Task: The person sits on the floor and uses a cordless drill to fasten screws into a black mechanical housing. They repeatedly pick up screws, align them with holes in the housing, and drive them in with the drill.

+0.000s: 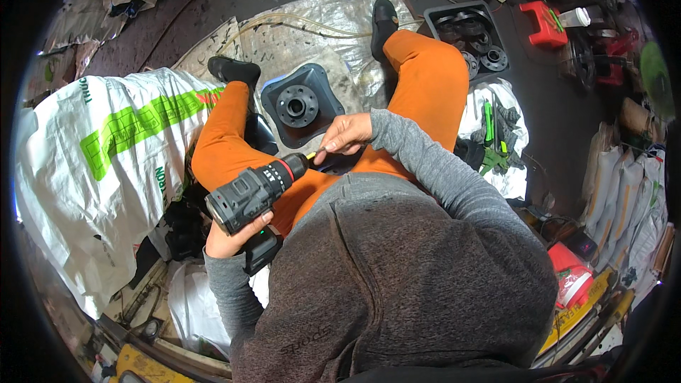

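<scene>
My left hand (237, 235) is wrapped round the handle of a black and grey cordless drill (245, 195), held above my lap with its chuck pointing up and to the right. A short bit with a yellow band (311, 156) sticks out at the chuck. My right hand (346, 133) is closed, thumb and fingers pinching the bit's far end; the fingers partly hide its tip. Between my legs, just beyond the hands, a dark round metal hub (297, 106) with a ring of bolt holes sits in a square, dark, dished tray (312, 76).
White printed sacking (106, 135) bulges at the left. A grey bin (443, 14) of round metal parts stands at the far right, past my knee. Green-handled tools (488, 122) and gloves lie on white plastic beside my right leg. A red container (543, 25) stands farther right.
</scene>
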Tool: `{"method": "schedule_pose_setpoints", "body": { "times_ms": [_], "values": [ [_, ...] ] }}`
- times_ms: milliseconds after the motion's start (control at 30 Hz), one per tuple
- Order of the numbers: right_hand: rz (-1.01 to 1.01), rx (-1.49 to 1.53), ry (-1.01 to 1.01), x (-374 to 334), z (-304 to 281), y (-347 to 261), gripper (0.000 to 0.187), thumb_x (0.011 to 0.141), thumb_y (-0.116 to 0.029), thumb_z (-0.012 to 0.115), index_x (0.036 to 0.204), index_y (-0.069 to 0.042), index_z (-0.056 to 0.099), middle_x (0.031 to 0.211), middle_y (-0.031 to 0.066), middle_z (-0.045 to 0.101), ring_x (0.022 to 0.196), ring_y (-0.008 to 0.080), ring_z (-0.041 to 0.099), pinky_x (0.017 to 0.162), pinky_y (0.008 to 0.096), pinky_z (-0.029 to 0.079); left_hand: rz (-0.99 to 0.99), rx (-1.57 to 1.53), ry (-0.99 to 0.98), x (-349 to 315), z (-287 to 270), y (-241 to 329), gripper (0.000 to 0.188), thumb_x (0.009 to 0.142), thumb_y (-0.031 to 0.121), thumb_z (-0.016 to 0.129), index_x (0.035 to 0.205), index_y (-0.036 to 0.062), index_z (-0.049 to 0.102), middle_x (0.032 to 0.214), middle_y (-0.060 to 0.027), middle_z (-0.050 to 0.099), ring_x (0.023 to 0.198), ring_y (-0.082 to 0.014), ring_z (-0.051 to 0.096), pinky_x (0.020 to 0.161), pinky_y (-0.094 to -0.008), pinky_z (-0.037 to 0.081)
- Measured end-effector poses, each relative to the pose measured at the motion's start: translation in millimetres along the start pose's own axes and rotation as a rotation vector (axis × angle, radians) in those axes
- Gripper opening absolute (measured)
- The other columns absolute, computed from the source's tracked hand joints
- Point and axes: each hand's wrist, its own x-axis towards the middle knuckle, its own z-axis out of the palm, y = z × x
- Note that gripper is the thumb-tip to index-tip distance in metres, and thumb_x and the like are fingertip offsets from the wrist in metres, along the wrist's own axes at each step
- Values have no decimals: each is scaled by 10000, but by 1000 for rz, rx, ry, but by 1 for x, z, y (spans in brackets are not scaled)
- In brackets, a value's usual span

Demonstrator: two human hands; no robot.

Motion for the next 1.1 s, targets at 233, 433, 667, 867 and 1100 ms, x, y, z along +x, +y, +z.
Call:
{"method": "schedule_pose_setpoints", "body": {
  "times_ms": [233, 433, 667, 867, 1100],
  "values": [
    [73, 66, -98, -3, -6, 2, 429, 929, -247, 596, 1202, 82, 569, 596, -84, 317, 501, 23, 274, 422, 191, 201, 289, 468, -51, 7, 6, 0, 356, 736, 131, 795, 1046, 48, 641, 958, -40, 666, 876, -157, 627, 794, -332, 496],
    [-72, 339, 737, 7, -24, 23, 522, 949, -448, 523, 1111, 41, 609, 589, -81, 276, 445, 34, 256, 386, 201, 192, 136, 228, 77, 40, 1, 15, 329, 776, 150, 757, 1053, 21, 636, 981, -49, 656, 910, -164, 609, 830, -328, 477],
    [-272, -106, 1410, 68, -69, 49, 547, 777, -559, 688, 904, -27, 687, 826, 66, 658, 788, 176, 599, 780, 311, 470, 84, 193, 98, 108, -20, 18, 315, 791, 144, 744, 1039, 8, 606, 755, -14, 602, 545, -94, 545, 483, -257, 434],
    [-276, -67, 1058, 76, -80, 61, 346, 762, -391, 770, 745, -74, 633, 716, -14, 582, 696, 92, 504, 683, 241, 414, -13, 190, 45, 137, -21, 20, 294, 785, 137, 749, 1018, 29, 606, 721, 12, 580, 486, -75, 511, 422, -250, 402],
    [-366, -9, 945, 78, -93, 64, 348, 758, -308, 781, 639, -111, 520, 635, -60, 475, 633, 62, 411, 608, 223, 344, 58, 293, -35, 162, -27, 20, 360, 771, 138, 756, 1074, 32, 592, 770, 13, 595, 579, -65, 522, 488, -239, 430]
  ]
}}
